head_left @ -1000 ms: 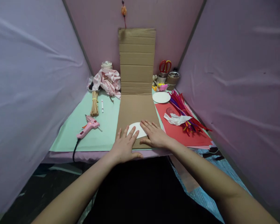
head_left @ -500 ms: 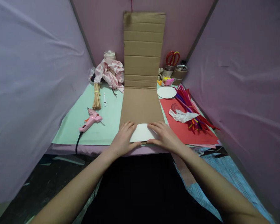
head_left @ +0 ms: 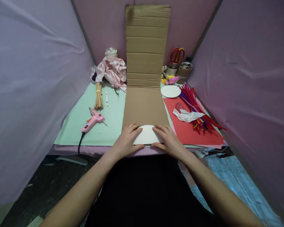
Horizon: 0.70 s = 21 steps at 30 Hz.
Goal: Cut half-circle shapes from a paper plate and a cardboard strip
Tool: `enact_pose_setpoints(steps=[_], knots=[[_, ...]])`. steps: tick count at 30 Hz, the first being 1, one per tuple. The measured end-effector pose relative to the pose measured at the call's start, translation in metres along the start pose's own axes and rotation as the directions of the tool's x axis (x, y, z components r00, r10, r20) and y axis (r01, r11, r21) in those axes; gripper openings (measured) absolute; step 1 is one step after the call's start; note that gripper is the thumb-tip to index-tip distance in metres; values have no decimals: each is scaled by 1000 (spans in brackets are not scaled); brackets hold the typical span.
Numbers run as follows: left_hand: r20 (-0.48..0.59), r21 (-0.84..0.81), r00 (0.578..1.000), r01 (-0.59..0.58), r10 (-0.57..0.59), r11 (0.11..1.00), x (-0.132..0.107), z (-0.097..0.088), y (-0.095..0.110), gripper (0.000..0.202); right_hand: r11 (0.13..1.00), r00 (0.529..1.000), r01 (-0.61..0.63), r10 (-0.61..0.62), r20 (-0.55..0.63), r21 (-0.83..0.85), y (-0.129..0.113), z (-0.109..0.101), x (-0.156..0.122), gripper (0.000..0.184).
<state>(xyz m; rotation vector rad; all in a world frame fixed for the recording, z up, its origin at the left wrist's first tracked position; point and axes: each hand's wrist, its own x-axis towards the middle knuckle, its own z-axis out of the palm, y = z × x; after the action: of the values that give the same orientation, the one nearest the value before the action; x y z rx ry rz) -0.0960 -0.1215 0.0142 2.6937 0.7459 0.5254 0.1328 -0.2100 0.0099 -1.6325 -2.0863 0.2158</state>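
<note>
A white half-oval card (head_left: 148, 135) lies at the near end of the long brown cardboard (head_left: 145, 107), its straight edge toward me. My left hand (head_left: 128, 138) holds its left side, fingers on the curved edge and thumb along the straight edge. In the same way my right hand (head_left: 167, 138) holds the right side, thumb and fingers apart around the card. The cardboard's far part stands up against the back wall, creased across. Left of my left hand is a pink glue gun (head_left: 92, 120) with a black cord. A white oval card (head_left: 170, 91) lies beyond my right hand.
On the left are bundled sticks (head_left: 98, 96), a white marker (head_left: 106, 99) and a crumpled pink cloth (head_left: 115, 71). Red paper (head_left: 191, 135), pipe cleaners (head_left: 194, 101) and crumpled white paper (head_left: 188, 116) lie right. Red-handled scissors (head_left: 177, 56) stand in a can behind.
The whole view has shifted slightly, so the table things sit a little higher and to the right. Both hands stay on the half-oval card, with barely any movement.
</note>
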Motion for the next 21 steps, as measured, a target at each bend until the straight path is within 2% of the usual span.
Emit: enact_pose_setpoints(steps=[7, 11, 14, 16, 18, 21], knots=[[4, -27, 1000, 29, -29, 999, 3, -1, -3, 61, 999, 999, -26, 25, -21, -29, -4, 1, -2, 64], [-55, 79, 998, 13, -8, 997, -4, 2, 8, 53, 1000, 1000, -18, 18, -26, -12, -3, 2, -3, 64], [-141, 212, 990, 4, 26, 977, -16, 16, 32, 36, 1000, 999, -17, 16, -33, -15, -2, 5, -3, 62], [-128, 254, 988, -54, 89, 966, -24, 30, 48, 39, 999, 999, -23, 22, -37, -27, -2, 6, -4, 58], [-90, 283, 992, -54, 83, 958, -29, 44, 59, 46, 999, 999, -26, 25, -40, -36, -2, 7, -4, 55], [-69, 313, 997, -24, 48, 950, -31, 55, 62, 52, 999, 999, -13, 11, -48, -33, -1, 9, -5, 54]])
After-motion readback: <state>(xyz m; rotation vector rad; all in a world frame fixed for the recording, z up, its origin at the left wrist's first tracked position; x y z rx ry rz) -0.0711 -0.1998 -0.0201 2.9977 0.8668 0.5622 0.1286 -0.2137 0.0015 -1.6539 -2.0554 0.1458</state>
